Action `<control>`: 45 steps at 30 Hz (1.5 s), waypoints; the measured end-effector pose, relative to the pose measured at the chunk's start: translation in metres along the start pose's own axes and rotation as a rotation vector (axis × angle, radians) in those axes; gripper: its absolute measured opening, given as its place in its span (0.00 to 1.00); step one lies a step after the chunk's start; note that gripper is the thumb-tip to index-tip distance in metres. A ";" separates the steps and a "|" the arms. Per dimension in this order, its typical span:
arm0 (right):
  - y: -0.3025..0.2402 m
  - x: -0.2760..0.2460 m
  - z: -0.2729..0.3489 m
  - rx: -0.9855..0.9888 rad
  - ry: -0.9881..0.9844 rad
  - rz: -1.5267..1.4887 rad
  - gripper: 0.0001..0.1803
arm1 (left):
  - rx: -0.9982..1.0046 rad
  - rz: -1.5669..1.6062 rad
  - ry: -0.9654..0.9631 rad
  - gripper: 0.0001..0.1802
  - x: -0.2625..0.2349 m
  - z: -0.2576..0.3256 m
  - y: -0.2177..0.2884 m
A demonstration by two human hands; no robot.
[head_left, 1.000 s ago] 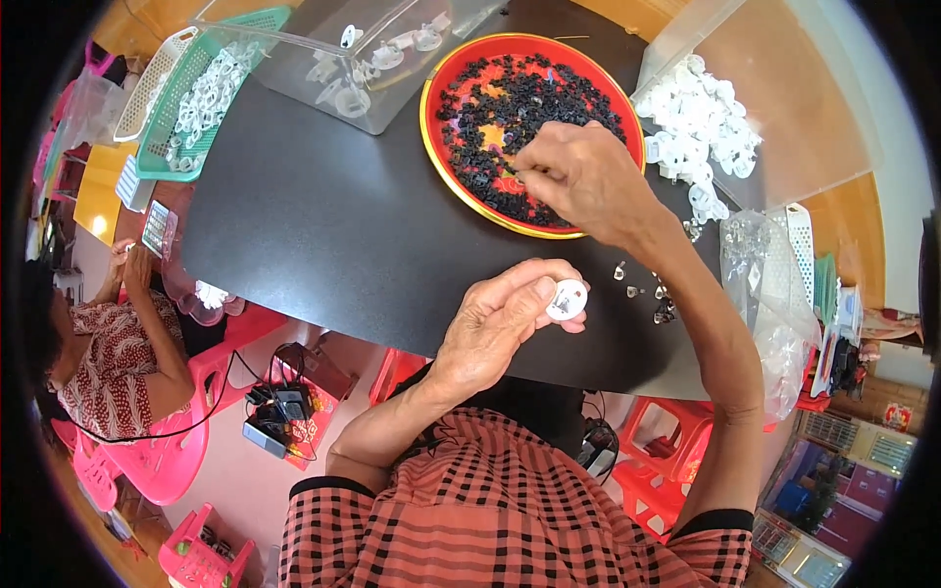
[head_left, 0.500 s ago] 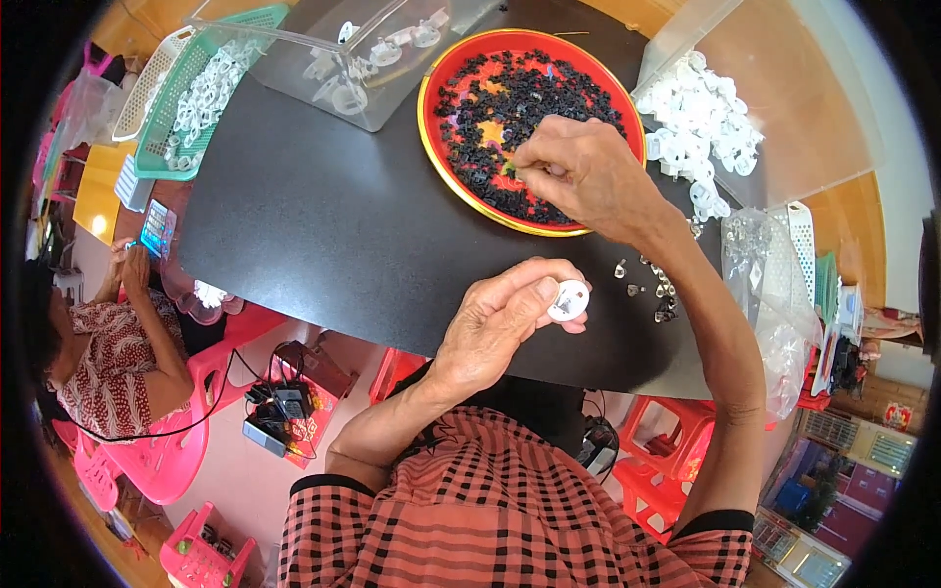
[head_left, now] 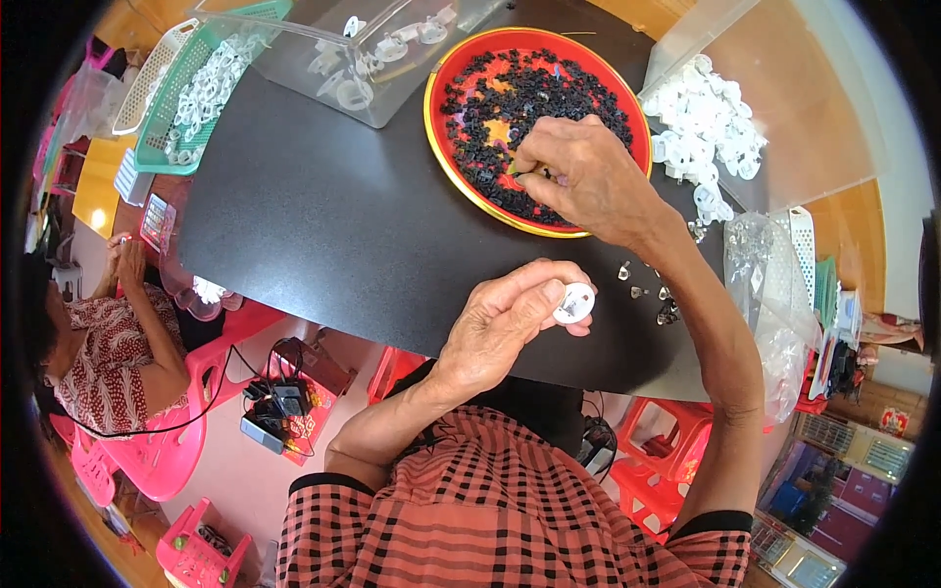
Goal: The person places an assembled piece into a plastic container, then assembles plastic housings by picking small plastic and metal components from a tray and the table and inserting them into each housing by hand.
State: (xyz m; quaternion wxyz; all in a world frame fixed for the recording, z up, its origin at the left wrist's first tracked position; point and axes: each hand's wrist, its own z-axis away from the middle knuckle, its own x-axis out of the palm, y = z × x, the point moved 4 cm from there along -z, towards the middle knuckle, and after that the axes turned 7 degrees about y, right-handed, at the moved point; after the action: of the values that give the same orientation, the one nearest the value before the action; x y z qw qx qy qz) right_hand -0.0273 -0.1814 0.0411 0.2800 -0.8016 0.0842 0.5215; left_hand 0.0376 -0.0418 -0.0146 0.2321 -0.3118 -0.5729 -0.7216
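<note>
My left hand (head_left: 512, 318) pinches a round white plastic piece (head_left: 573, 303) between thumb and fingers, just past the table's near edge side. A small metal bit shows in the middle of that piece. Over the red round tray (head_left: 441, 162) with its gold rim, my right hand (head_left: 583, 176) is closed, fingertips down among many small black parts (head_left: 534, 93). Whatever its fingers hold, if anything, is too small to make out. Several small metal pieces (head_left: 667, 312) lie on the dark table to the right of my left hand.
A clear plastic bin (head_left: 368, 108) holding white parts stands beyond the tray's left. White ring-shaped parts (head_left: 720, 122) are heaped at right by another clear bin (head_left: 784, 108). A green basket (head_left: 157, 147) is far left. A person (head_left: 118, 343) sits at left near pink chairs (head_left: 167, 461).
My hands hold nearly the same places; the right fingers shift slightly among the black parts. The view has moved a little. At left, the seated person's hands have shifted away from the phone.
</note>
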 end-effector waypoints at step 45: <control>0.001 0.000 0.001 -0.009 -0.052 -0.054 0.04 | -0.038 -0.033 -0.045 0.22 -0.001 0.000 0.003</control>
State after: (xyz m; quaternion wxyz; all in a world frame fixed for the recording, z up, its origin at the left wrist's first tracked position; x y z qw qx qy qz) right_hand -0.0287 -0.1812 0.0403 0.2924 -0.7911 0.0528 0.5347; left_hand 0.0402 -0.0421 -0.0129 0.2012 -0.3226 -0.5693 -0.7289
